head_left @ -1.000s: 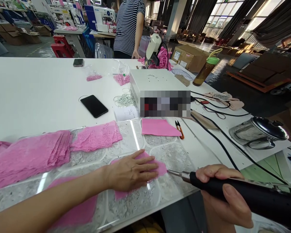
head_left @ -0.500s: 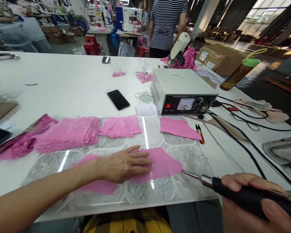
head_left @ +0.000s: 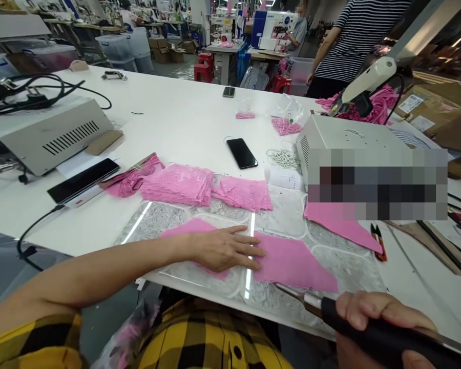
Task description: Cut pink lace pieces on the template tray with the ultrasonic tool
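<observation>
My left hand [head_left: 218,249] lies flat with fingers spread, its fingertips at the left edge of a pink fabric piece [head_left: 292,259]. Under its palm and wrist is another pink piece [head_left: 194,226], partly covered. In my right hand [head_left: 380,318] is a black-handled cutter [head_left: 363,328]; its thin metal tip points left, close to the lower edge of the right-hand fabric piece. I cannot tell whether the tip touches the cloth. Both pieces rest on a grey patterned mat [head_left: 223,287]. Behind them lie a stack of pink lace pieces [head_left: 179,184] and a smaller lace pile [head_left: 244,193].
A grey control box [head_left: 341,133], partly blurred out, stands at right beside thread snips [head_left: 378,243] and a pink panel [head_left: 340,225]. A phone [head_left: 242,152] and elastic loops [head_left: 283,158] lie mid-table. Another box [head_left: 61,136] is at left. A person in stripes [head_left: 357,46] stands behind.
The view has turned left, so the scene shifts right. The cutter's tip has gone from the fabric's right corner to its lower edge further left. My left hand has slid left across the fabric.
</observation>
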Tool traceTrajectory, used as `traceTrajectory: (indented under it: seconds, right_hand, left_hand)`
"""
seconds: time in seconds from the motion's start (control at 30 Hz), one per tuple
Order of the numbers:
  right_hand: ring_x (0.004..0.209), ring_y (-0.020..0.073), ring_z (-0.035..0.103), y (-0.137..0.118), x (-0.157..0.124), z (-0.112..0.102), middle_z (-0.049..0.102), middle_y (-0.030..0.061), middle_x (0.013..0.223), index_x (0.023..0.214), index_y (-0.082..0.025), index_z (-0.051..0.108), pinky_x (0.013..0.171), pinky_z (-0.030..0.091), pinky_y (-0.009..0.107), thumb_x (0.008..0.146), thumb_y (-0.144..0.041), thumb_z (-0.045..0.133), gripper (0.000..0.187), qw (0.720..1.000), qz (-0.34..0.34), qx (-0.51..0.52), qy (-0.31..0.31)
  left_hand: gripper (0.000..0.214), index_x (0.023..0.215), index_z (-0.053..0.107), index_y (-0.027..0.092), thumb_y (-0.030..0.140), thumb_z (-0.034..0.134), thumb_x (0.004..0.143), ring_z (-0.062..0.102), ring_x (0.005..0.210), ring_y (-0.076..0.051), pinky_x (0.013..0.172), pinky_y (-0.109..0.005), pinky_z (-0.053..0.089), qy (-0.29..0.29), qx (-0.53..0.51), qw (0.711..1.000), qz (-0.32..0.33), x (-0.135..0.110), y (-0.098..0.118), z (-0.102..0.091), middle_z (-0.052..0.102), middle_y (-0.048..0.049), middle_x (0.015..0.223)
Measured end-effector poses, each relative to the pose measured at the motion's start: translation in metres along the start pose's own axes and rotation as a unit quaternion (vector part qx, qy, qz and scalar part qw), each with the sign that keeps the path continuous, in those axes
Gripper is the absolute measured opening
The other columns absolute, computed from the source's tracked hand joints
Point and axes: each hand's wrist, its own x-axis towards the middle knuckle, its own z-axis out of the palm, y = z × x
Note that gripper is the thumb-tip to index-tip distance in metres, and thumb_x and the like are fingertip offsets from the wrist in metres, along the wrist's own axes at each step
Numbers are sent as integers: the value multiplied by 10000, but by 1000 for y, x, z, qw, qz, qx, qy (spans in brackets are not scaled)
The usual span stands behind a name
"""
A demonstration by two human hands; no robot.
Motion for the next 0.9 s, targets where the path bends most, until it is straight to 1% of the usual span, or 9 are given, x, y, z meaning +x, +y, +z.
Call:
traceTrajectory:
  seconds: [0.1, 0.23, 0.37, 0.47, 0.53, 0.63, 0.73, 0.9]
  right_hand:
    - [520, 134, 428, 1, 0, 10, 514, -3, 678, 800, -219, 600, 466, 400, 320, 705, -356, 550, 174, 999, -8, 4, -34]
    - [513, 135, 444, 2, 0, 18, 534, -4, 667, 795, -210, 607, 460, 429, 321, 709, -321, 558, 148, 997, -22, 8, -73]
    - [530, 140, 458, 5, -3, 22, 527, -3, 690, 809, -218, 600, 482, 441, 332, 708, -315, 556, 147, 997, -6, -3, -73]
    - [541, 137, 453, 6, -6, 26, 500, -6, 689, 815, -216, 588, 488, 432, 324, 715, -313, 521, 155, 997, -16, -10, -74]
    - [549, 134, 447, 6, -7, 27, 488, -5, 691, 818, -212, 579, 488, 424, 316, 719, -305, 498, 158, 997, -24, -12, -75]
    - [554, 135, 446, 7, -6, 28, 484, -2, 700, 815, -210, 569, 486, 428, 324, 729, -306, 496, 148, 996, -24, -21, -78]
    - [545, 137, 450, 9, -5, 27, 489, 3, 695, 819, -207, 568, 465, 432, 328, 732, -314, 507, 152, 995, -28, -21, -99]
    - [537, 128, 462, 8, -6, 29, 480, -8, 688, 807, -210, 557, 465, 445, 314, 747, -322, 509, 136, 994, -24, -25, -104]
  left_hand:
    - [457, 1351, 541, 224, 83, 432, 931, 260, 1437, -201, 1216, -436, 66, 6, 9, 1000, 5, 0, 1, 1, 410, -26, 1484]
    - [465, 1335, 556, 260, 80, 455, 918, 279, 1429, -202, 1210, -444, 103, 23, 13, 1000, 7, -1, 1, 4, 429, -18, 1472]
    - [448, 1335, 560, 237, 95, 448, 924, 288, 1426, -218, 1207, -454, 115, 32, 25, 999, 18, -1, -1, 8, 434, -36, 1470]
    - [448, 1315, 579, 239, 90, 449, 913, 306, 1418, -221, 1205, -455, 135, 51, 22, 998, 24, -1, -2, 11, 453, -37, 1458]
    - [450, 1308, 586, 234, 86, 442, 908, 308, 1417, -224, 1204, -458, 137, 54, 16, 998, 24, -1, -2, 11, 459, -40, 1453]
    - [460, 1290, 600, 278, 85, 442, 903, 310, 1417, -209, 1207, -442, 138, 54, -7, 998, 9, 0, -1, 11, 462, -8, 1451]
    - [467, 1258, 617, 335, 86, 467, 893, 324, 1411, -192, 1210, -422, 136, 63, -31, 997, -3, 0, -2, 11, 475, 30, 1441]
    - [432, 1271, 606, 317, 118, 470, 912, 295, 1425, -188, 1213, -416, 101, 52, -14, 999, 5, -1, -2, 11, 450, 19, 1460]
